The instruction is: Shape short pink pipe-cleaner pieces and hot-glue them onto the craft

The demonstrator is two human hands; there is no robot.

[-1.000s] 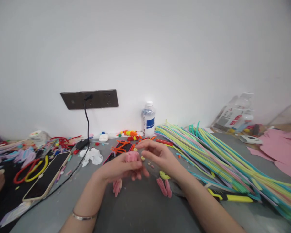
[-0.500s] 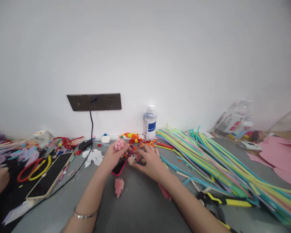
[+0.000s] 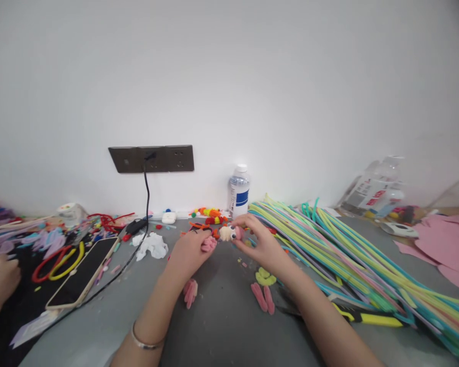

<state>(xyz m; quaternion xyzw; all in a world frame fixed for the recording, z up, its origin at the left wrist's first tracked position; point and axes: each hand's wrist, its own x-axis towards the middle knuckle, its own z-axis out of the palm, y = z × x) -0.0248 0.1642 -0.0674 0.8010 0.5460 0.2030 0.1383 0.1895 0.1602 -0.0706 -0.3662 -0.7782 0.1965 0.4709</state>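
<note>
My left hand [image 3: 191, 252] is closed around a fluffy pink piece [image 3: 208, 244], which shows at its fingertips. Beside it, my right hand [image 3: 260, 242] pinches a small pink and cream figure [image 3: 229, 234] with googly eyes between thumb and fingers. The two held pieces are close to each other. On the grey table, a folded pink bundle [image 3: 190, 293] lies by my left wrist. Two pink strips [image 3: 263, 298] and a yellow-green loop [image 3: 265, 277] lie near my right forearm. A phone is mostly hidden behind my left hand.
A bottle [image 3: 239, 191] stands by the wall. Many pipe cleaners [image 3: 352, 260] spread over the right side, with yellow-handled pliers [image 3: 378, 319] below. At left are a phone [image 3: 82, 275], a black cable [image 3: 132, 255], crumpled tissue [image 3: 152, 246] and another person's hand [image 3: 2, 278].
My right hand has lifted the figure up and right, away from the phone. My left hand has turned and lowered its pink piece. The yellow-green loop and both pink strips are now uncovered.
</note>
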